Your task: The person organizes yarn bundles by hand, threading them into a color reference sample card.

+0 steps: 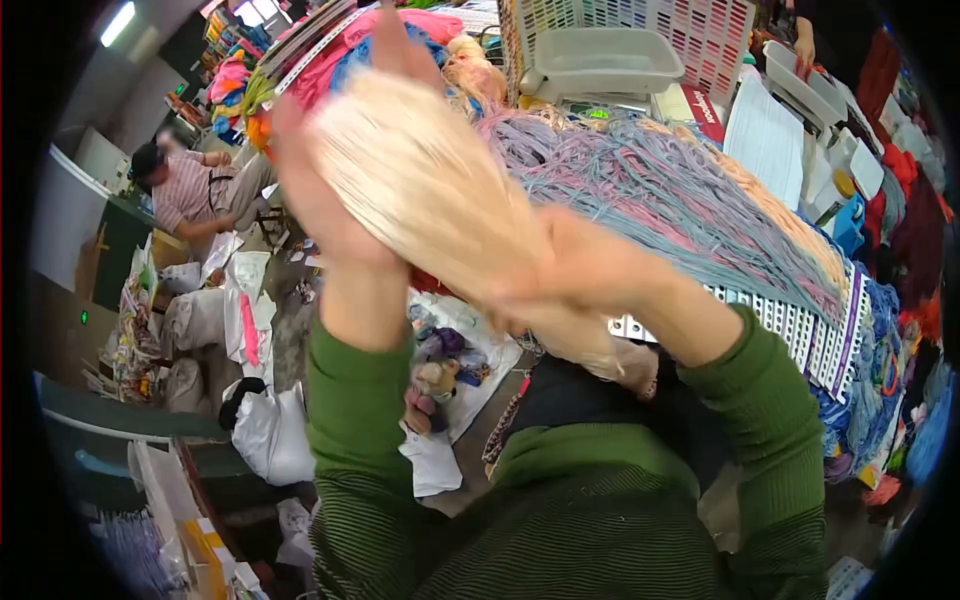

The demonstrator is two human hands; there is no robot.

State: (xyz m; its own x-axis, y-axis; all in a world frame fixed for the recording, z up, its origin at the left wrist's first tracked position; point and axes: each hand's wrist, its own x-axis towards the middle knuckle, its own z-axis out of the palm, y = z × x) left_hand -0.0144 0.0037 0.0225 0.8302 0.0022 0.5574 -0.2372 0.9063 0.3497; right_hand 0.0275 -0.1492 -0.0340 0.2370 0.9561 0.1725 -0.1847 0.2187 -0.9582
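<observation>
A pale cream and peach hank of yarn (420,170) is stretched between my hands, close to the camera and blurred by motion. My left hand (335,200) supports its upper left end, with the yarn lying across the palm and fingers showing behind it. My right hand (585,260) is closed around the hank's lower right part. A loose tail of the same yarn (575,340) hangs below my right hand toward my lap.
Grey, blue and pink yarn strands (650,190) cover the table ahead, over white perforated strips (800,340). A clear plastic tray (605,60) stands before a white basket (690,40). A seated person (190,190) is at left. White bags (275,430) lie on the floor.
</observation>
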